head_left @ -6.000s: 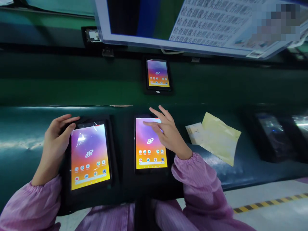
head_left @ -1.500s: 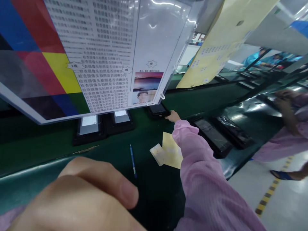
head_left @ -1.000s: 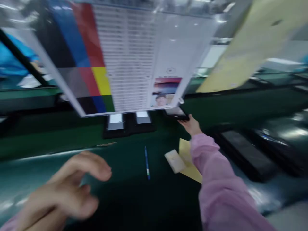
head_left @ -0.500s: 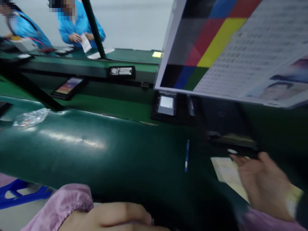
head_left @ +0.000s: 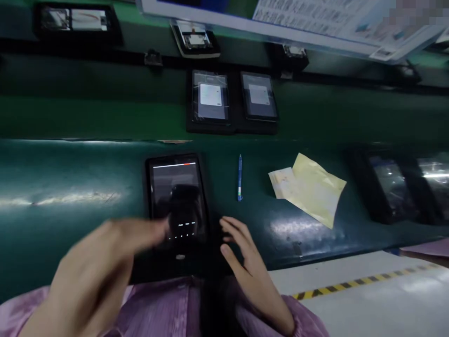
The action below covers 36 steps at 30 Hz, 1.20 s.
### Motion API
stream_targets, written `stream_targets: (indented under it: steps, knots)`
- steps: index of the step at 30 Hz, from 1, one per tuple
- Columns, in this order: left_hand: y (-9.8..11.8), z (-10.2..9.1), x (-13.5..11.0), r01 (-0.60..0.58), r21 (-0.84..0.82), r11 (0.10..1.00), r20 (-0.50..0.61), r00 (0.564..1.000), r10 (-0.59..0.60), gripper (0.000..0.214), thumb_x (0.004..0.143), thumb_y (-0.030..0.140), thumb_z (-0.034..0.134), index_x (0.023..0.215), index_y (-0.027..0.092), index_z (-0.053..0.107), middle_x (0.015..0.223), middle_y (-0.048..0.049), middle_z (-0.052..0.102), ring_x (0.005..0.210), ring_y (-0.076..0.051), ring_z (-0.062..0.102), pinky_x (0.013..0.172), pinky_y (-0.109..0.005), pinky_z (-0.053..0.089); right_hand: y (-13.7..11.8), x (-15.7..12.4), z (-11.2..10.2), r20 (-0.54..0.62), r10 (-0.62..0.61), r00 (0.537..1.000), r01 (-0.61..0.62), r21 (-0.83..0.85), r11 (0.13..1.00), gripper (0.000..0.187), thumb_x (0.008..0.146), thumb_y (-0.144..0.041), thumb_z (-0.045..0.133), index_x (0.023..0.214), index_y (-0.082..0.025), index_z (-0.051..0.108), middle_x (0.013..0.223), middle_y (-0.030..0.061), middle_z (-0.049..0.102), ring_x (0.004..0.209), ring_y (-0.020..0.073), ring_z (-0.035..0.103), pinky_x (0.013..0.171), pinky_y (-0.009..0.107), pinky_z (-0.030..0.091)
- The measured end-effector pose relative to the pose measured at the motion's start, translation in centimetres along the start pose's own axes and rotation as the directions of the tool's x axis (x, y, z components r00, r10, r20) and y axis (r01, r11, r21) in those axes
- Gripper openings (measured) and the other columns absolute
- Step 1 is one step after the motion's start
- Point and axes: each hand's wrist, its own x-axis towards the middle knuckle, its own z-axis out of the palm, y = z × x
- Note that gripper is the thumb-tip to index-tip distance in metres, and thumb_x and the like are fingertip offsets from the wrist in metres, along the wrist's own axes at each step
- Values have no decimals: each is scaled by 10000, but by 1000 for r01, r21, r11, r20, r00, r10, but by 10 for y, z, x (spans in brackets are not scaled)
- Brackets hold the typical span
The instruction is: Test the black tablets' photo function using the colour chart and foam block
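Head | tablet [head_left: 177, 201] between left grip [head_left: 98, 276], right grip [head_left: 245, 262] | neither holds it

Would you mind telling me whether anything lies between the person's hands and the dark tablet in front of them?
Nothing visible does: the left hand reaches over the tablet, and the right hand rests beside it.

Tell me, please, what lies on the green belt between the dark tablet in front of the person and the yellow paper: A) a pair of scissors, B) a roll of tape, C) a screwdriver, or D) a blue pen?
D: a slim blue pen lies lengthwise on the belt, to the right of the tablet and to the left of the yellow paper, touching neither.
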Motion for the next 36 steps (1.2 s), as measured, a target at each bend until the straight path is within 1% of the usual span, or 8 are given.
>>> stream_targets:
  steps: [3,7,10,17,22,26,31,36]
  knots:
    - [-34,2,44,101,212,972,-78,993,-86,406,1052,237,414,1413,255,598,1330,-110,676,1198,-294,668,985,-461,567,-14,7,-9,-70,-161,985,149,-151,977,475,1066,-430,531,1539,-415,493,1636,52,426,1360,255,605,1160,482,531]
    - [-70,25,81,133,317,939,-66,991,-118,458,1072,301,385,1431,104,593,1446,-201,604,1302,-394,583,1106,-573,483,-31,27,10,139,-257,956,277,-152,949,555,1079,-394,499,1617,-374,368,1697,50,373,1538,261,434,1261,514,433]
    - [-74,40,85,132,379,916,-55,991,-120,517,1084,351,356,1452,67,582,1515,-233,546,1348,-427,547,1122,-598,461,-38,37,26,226,-232,946,286,-252,924,644,1072,-397,499,1669,-316,271,1750,59,281,1623,270,272,1327,569,299]
    - [-59,50,91,203,382,902,-54,979,-198,577,1088,387,307,1385,-16,595,1522,-282,508,1433,-438,455,1168,-595,399,-45,36,30,232,-137,963,188,-215,958,690,1071,-409,510,1693,-325,223,1787,42,160,1652,284,176,1342,603,221]
    - [-66,52,106,286,279,916,-74,958,-277,533,1054,453,341,1136,55,686,1457,-283,554,1434,-455,438,1188,-659,327,-43,37,31,197,-149,969,179,-142,973,635,1058,-323,524,1657,-343,316,1771,38,208,1630,284,249,1335,585,264]
    - [-73,40,114,318,113,941,-32,948,-317,413,1007,398,345,944,165,679,1192,-213,687,1389,-412,487,1207,-656,285,-38,40,29,173,-183,968,181,26,983,575,1048,-277,527,1602,-338,387,1721,48,299,1599,232,318,1313,499,350]
    - [-78,26,112,474,-199,858,7,876,-483,459,1003,535,378,1061,196,681,1167,-139,701,1190,-358,625,1100,-573,450,-35,44,23,141,-148,979,112,235,965,530,1052,-404,583,1561,-334,452,1636,72,436,1533,222,433,1288,473,384]
    - [-77,38,105,502,-492,711,103,845,-525,578,895,737,558,1173,233,607,913,-35,703,822,-258,695,757,-387,582,-32,47,16,126,-96,987,47,348,936,590,994,-561,660,1521,-323,541,1574,98,537,1495,263,493,1239,482,432]
